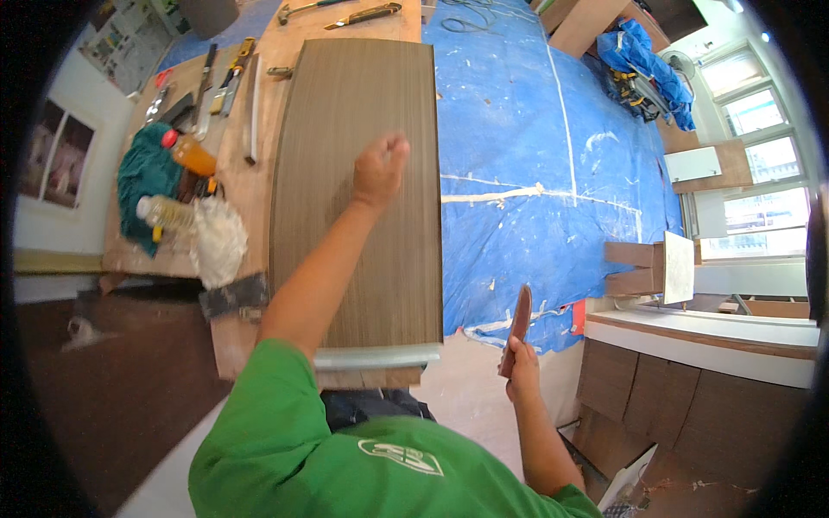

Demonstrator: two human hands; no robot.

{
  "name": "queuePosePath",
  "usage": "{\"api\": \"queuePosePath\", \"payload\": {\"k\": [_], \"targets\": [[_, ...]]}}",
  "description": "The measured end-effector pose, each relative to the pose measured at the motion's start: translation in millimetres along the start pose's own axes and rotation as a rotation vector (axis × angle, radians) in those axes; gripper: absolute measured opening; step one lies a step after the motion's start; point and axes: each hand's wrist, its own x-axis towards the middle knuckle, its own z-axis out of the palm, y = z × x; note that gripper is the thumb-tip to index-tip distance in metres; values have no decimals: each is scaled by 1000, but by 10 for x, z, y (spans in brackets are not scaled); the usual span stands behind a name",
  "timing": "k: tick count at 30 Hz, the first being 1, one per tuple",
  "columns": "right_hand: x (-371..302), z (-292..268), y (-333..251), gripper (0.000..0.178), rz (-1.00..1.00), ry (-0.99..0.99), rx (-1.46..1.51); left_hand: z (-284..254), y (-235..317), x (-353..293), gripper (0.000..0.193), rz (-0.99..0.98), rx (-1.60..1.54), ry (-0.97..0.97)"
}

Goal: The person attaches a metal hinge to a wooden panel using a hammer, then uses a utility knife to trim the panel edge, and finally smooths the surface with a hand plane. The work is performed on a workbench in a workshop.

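A long grey-brown wood-grain panel lies lengthwise in front of me on a plywood bench. My left hand is over the middle of the panel, its fingers curled in. Whether it touches the surface, or has something small inside, I cannot tell. Off the panel's right side, my right hand grips a narrow reddish-brown bar with a rounded top. The bar points up and away from me, and its lower end is partly covered by my fingers.
Left of the panel lie a handsaw, an orange-filled bottle, a pale bottle, a white cloth and a green cloth. A hammer rests at the far end. Blue sheeting covers the floor rightward; cabinets stand near right.
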Motion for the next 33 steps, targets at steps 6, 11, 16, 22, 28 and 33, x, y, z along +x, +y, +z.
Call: {"api": "queuePosePath", "payload": {"k": [6,11,16,22,28,33], "targets": [[1114,1796,-1696,51,-503,-13,-624,152,-381,1008,39,54,-607,324],[2257,3409,-3253,67,-843,65,-879,243,-374,1086,36,-18,-512,296],[3468,4417,-4055,77,-890,136,-1034,248,-368,1125,35,14,-394,284],[4021,4869,-4399,72,-1084,206,-1271,257,-289,1118,28,-8,-407,306],[3771,5036,-4506,60,-968,182,-1194,259,-290,1108,27,23,-367,315],[3556,4961,-4357,51,-1004,162,-1265,272,-338,1130,27,42,-343,321]]}}
